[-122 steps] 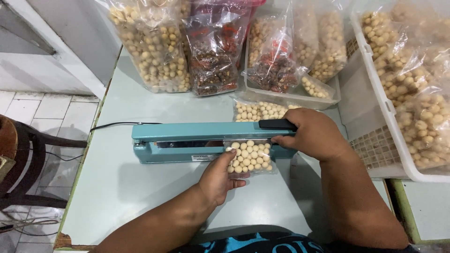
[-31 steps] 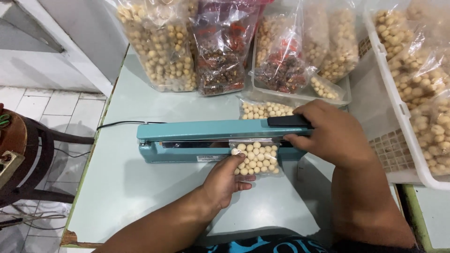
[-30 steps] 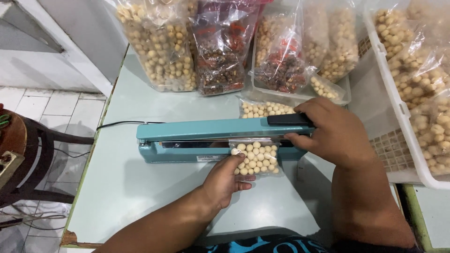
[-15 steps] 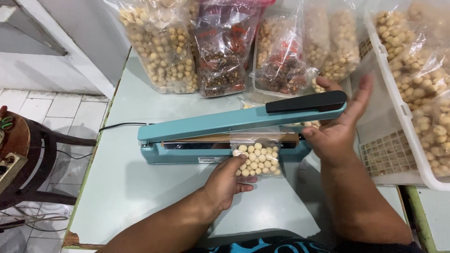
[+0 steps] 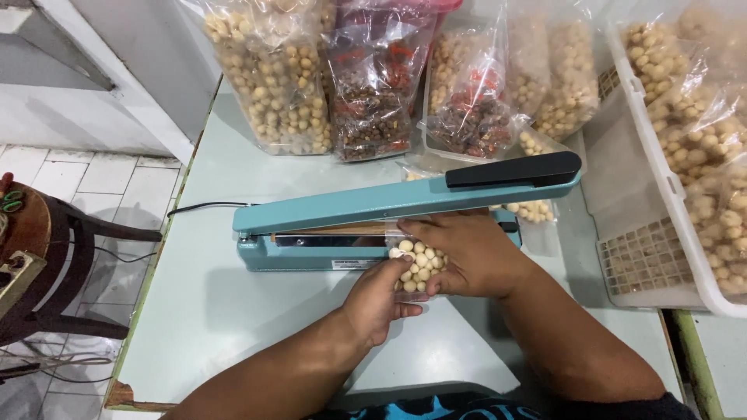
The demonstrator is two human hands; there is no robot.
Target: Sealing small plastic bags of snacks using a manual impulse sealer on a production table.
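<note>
Small clear bag of pale round nuts lies on the desk just in front of the sealer, its top edge at the sealing bar under the raised arm. Left hand and right hand both closed on the bag from its sides. Bag likely light, soft, slippery film, contents shifting; best pinched at the side edges near the mouth.

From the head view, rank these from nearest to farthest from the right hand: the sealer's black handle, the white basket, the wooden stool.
From the right hand:
1. Sealer's black handle, just above, on the raised arm.
2. White basket, further out on the right.
3. Wooden stool, far left, off the table.
</note>
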